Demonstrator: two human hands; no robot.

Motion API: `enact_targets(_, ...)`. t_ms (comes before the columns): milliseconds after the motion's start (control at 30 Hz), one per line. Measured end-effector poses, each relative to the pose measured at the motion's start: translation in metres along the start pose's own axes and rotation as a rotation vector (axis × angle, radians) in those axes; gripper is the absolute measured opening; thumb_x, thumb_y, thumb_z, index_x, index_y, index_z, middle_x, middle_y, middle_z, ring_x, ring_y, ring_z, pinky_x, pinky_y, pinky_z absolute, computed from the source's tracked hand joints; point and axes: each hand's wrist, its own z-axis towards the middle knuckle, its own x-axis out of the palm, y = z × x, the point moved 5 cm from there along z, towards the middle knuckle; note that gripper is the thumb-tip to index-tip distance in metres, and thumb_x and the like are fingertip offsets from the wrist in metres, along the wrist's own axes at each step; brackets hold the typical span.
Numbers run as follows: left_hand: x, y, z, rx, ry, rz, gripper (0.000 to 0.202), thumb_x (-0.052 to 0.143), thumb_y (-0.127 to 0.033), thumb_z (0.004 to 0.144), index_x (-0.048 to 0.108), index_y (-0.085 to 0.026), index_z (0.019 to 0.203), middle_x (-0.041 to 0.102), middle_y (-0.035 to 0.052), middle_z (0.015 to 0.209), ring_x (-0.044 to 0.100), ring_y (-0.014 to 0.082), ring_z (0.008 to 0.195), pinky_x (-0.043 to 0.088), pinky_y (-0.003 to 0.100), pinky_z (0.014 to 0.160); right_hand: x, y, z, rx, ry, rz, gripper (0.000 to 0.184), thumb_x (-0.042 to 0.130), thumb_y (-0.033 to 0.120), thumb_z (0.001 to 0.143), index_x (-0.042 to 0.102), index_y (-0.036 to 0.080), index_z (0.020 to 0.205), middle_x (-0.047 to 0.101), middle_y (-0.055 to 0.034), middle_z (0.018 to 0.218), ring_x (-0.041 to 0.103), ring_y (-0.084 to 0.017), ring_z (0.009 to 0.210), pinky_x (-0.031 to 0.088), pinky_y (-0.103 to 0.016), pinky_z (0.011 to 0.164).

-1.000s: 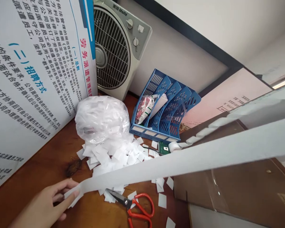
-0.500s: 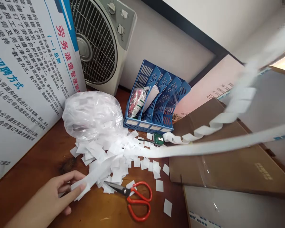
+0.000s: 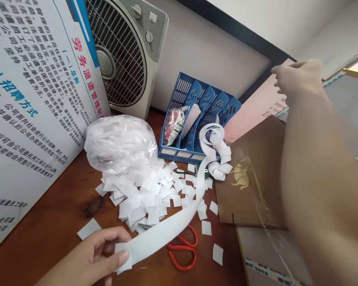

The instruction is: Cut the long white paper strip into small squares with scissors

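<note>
My left hand (image 3: 98,254) is at the lower left, thumb and fingers pinched on the end of a long white paper strip (image 3: 167,230). The strip runs up and right across the wooden desk and ends in loose coils (image 3: 216,147) in front of the blue file rack (image 3: 197,115). It lies over red-handled scissors (image 3: 181,254). My right hand (image 3: 298,77) is raised high at the upper right, smeared by motion, its forearm filling the right side. No strip shows in it. A heap of small white paper squares (image 3: 143,194) lies beside the strip.
A clear plastic bag (image 3: 119,141) full of paper squares sits behind the heap. A printed board (image 3: 32,91) leans at the left and a box fan (image 3: 122,51) stands at the back. Flattened brown cardboard (image 3: 256,178) covers the desk's right side. One square (image 3: 88,229) lies alone near my left hand.
The strip, earlier stretched taut to the right, has dropped and curled into coils by the file rack. My right hand has come into view, lifted high. My left hand moved slightly right with the strip's end.
</note>
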Motion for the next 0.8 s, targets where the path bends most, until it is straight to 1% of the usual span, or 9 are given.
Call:
enact_targets(133, -0.002, -0.002, 0.007, 0.017, 0.000, -0.010, 0.040, 0.079, -0.058, 0.073, 0.076, -0.021, 0.088, 0.066, 0.0038, 0.078, 0.059, 0.0177, 0.065, 0.054, 0.025, 0.058, -0.033, -0.021, -0.118, -0.245, 0.203, -0.332, 0.031, 0.064, 0.037, 0.086, 0.077, 0.010, 0.092, 0.070, -0.0038, 0.075, 0.059, -0.004, 0.057, 0.035, -0.018, 0.052)
enact_targets(233, -0.007, 0.001, 0.011, 0.018, -0.035, -0.037, 0.040, 0.080, -0.057, 0.072, 0.075, -0.020, 0.087, 0.064, 0.0036, 0.076, 0.058, 0.0172, 0.063, 0.054, 0.025, 0.057, -0.049, -0.093, -0.248, 0.329, 0.796, -0.332, 0.048, 0.059, 0.056, 0.089, 0.072, 0.012, 0.073, 0.063, -0.0047, 0.056, 0.055, -0.008, 0.044, 0.037, -0.015, 0.039)
enact_targets(333, -0.006, 0.001, 0.014, 0.034, -0.030, -0.080, 0.040, 0.080, -0.055, 0.074, 0.075, -0.019, 0.090, 0.064, 0.0042, 0.077, 0.058, 0.0168, 0.062, 0.055, 0.027, 0.057, -0.056, -0.151, -0.378, 0.939, 1.252, -0.207, 0.059, 0.050, 0.067, 0.091, 0.072, 0.012, 0.094, 0.074, -0.0113, 0.080, 0.062, -0.009, 0.055, 0.036, -0.012, 0.041)
enact_targets(367, -0.003, 0.001, 0.016, 0.042, -0.013, -0.093, 0.039, 0.079, -0.055, 0.075, 0.075, -0.019, 0.091, 0.064, 0.0046, 0.078, 0.058, 0.0170, 0.063, 0.055, 0.027, 0.058, -0.050, -0.159, -0.406, 0.997, 1.288, -0.035, 0.061, 0.057, 0.070, 0.086, 0.071, 0.013, 0.105, 0.075, -0.0123, 0.094, 0.064, -0.009, 0.061, 0.038, -0.012, 0.044)
enact_targets(433, 0.004, 0.001, 0.018, 0.049, 0.019, -0.111, 0.040, 0.079, -0.054, 0.076, 0.075, -0.018, 0.092, 0.064, 0.0052, 0.078, 0.058, 0.0178, 0.065, 0.055, 0.027, 0.056, -0.033, -0.167, -0.438, 1.055, 1.178, 0.311, 0.080, 0.076, 0.071, 0.068, 0.065, 0.015, 0.124, 0.073, -0.0123, 0.103, 0.068, -0.012, 0.074, 0.052, -0.020, 0.064)
enact_targets(467, 0.008, 0.002, 0.020, 0.050, 0.028, -0.115, 0.040, 0.079, -0.055, 0.075, 0.075, -0.018, 0.091, 0.063, 0.0053, 0.077, 0.058, 0.0182, 0.066, 0.055, 0.027, 0.055, -0.028, -0.173, -0.439, 1.060, 0.940, 0.425, 0.076, 0.078, 0.070, 0.067, 0.067, 0.015, 0.120, 0.073, -0.0120, 0.102, 0.069, -0.015, 0.080, 0.055, -0.025, 0.070)
enact_targets(567, 0.016, 0.009, 0.024, 0.044, 0.020, -0.111, 0.041, 0.080, -0.055, 0.075, 0.074, -0.018, 0.089, 0.063, 0.0053, 0.075, 0.058, 0.0184, 0.066, 0.053, 0.025, 0.052, -0.021, -0.180, -0.424, 1.040, 0.539, 0.500, 0.057, 0.085, 0.051, 0.069, 0.070, 0.017, 0.112, 0.073, -0.0097, 0.104, 0.069, -0.016, 0.095, 0.056, -0.026, 0.087)
enact_targets(700, 0.016, 0.022, 0.027, 0.037, -0.012, -0.071, 0.040, 0.078, -0.055, 0.077, 0.073, -0.018, 0.088, 0.062, 0.0034, 0.073, 0.055, 0.0146, 0.059, 0.051, 0.022, 0.051, -0.026, -0.174, -0.348, 0.755, 0.422, 0.352, 0.044, 0.076, 0.048, 0.082, 0.074, 0.014, 0.110, 0.074, -0.0096, 0.102, 0.069, -0.015, 0.093, 0.058, -0.025, 0.086)
enact_targets(800, 0.016, 0.030, 0.028, 0.062, 0.033, -0.051, 0.040, 0.076, -0.056, 0.080, 0.069, -0.017, 0.085, 0.057, 0.0011, 0.070, 0.049, 0.0117, 0.056, 0.048, 0.020, 0.047, -0.023, -0.162, -0.277, 0.585, 0.411, 0.342, 0.037, 0.081, 0.037, 0.076, 0.074, 0.014, 0.104, 0.073, -0.0064, 0.098, 0.067, -0.012, 0.078, 0.056, -0.020, 0.065)
